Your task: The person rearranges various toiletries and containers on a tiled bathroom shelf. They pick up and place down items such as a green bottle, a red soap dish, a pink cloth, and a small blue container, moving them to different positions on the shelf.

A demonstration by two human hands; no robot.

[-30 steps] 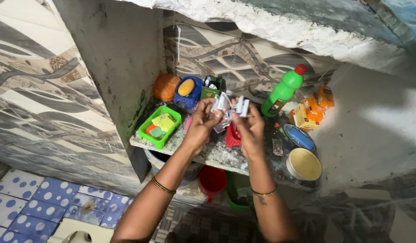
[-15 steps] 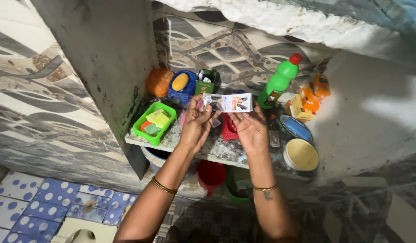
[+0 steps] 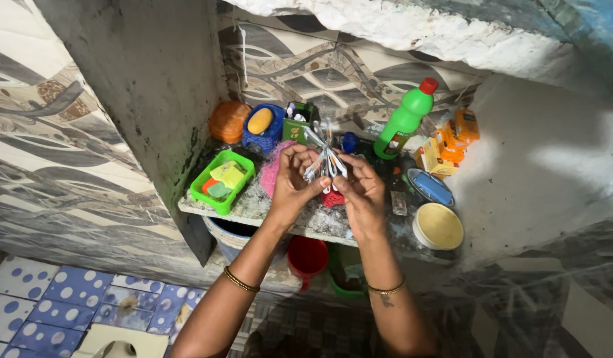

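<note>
Both hands, left hand (image 3: 290, 182) and right hand (image 3: 359, 192), pinch a folded sachet strip (image 3: 325, 161), now bunched upright; earlier it stretched flat, sideways between them.

Glossy foil sachets (image 3: 325, 161), rough stone shelf (image 3: 280, 207)

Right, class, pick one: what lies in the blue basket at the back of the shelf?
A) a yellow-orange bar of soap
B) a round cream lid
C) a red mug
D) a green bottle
A: a yellow-orange bar of soap sits in the blue basket, behind the left hand and right hand folding a strip of sachets.
</note>
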